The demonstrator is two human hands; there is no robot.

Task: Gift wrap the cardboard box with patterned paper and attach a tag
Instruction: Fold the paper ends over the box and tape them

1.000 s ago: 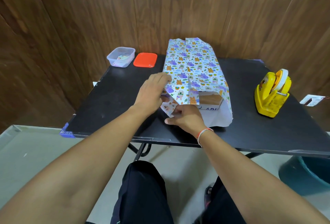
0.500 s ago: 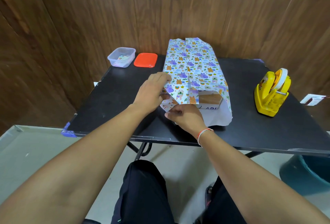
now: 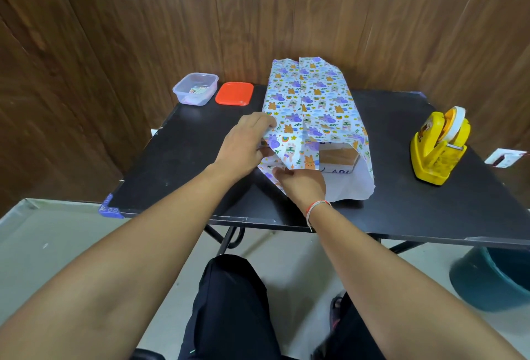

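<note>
Patterned paper [image 3: 311,104] is draped over the cardboard box [image 3: 337,158] left of the yellow tape dispenser [image 3: 438,145], its near-left flap being gripped by the left hand [image 3: 245,144] and pinched below by the right hand [image 3: 301,183].

This looks like a plain room in a home or small office, set up as a craft corner. Dark wood-grain panelling [image 3: 172,15] covers the walls behind a black folding desk [image 3: 200,153] with crossed metal legs [image 3: 229,240], standing on a pale floor [image 3: 57,245]. A yellow tape dispenser [image 3: 438,150], a clear plastic tub [image 3: 196,89] and its red lid [image 3: 234,93] sit on the desk. A wall socket [image 3: 505,158] shows at the right, and a dark teal bucket [image 3: 493,279] stands on the floor.
</note>
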